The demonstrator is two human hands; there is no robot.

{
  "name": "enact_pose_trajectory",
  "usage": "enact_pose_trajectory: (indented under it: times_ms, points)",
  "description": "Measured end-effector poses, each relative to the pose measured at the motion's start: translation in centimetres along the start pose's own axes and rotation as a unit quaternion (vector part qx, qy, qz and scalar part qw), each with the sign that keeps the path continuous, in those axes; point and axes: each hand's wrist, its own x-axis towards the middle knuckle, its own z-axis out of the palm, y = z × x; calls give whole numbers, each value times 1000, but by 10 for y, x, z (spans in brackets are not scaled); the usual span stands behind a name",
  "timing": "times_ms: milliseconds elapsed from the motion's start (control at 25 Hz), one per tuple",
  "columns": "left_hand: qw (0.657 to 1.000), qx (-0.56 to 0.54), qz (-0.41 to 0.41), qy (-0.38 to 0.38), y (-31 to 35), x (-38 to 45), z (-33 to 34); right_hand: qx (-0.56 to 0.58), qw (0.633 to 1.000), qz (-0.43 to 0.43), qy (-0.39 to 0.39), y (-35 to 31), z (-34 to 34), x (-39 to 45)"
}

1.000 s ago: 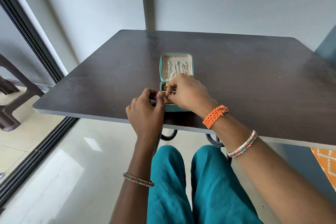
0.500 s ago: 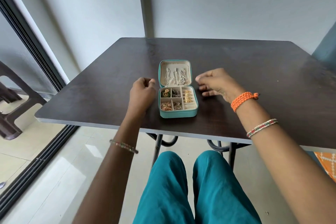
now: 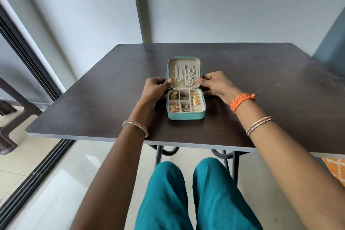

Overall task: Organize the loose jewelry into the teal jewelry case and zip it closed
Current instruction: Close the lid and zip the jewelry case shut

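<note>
A: What do I see at the grip?

B: I see the left hand [image 3: 155, 89] at the left edge of the case's lid [image 3: 183, 73], thumb laid on the rim, fingers curled behind it. The right hand [image 3: 217, 85] mirrors it on the right edge, thumb and fingers pinching the rim. Both hands hold the lid; neither holds jewelry.

A: And the case [image 3: 186, 105] itself?

B: It lies open on the dark table [image 3: 261, 89], near the front edge, its lid tilted up and away from me. Chains [image 3: 184, 77] hang in a row inside the lid. The base is split into compartments: earrings [image 3: 174, 108] fill the four small ones on the left, and gold rings [image 3: 196, 98] sit in the padded rolls on the right. The zip is undone.

A: Anything farther out?

B: Bangles on both wrists, an orange band [image 3: 241, 101] on the right one, and teal trousers [image 3: 186, 196] below the table edge.
</note>
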Motion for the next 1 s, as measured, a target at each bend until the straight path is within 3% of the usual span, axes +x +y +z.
enact_pose_trajectory:
  times_ms: [240, 760, 1000]
  points:
    - [997, -37, 37, -64, 1, 15, 35, 34, 992, -60, 103, 20, -27, 12]
    - [990, -56, 123, -33, -15, 12, 33, 62, 989, -100, 90, 20, -30, -3]
    - [990, -64, 124, -22, -14, 8, 29, 102, 985, -106, 86, 19, -29, -11]
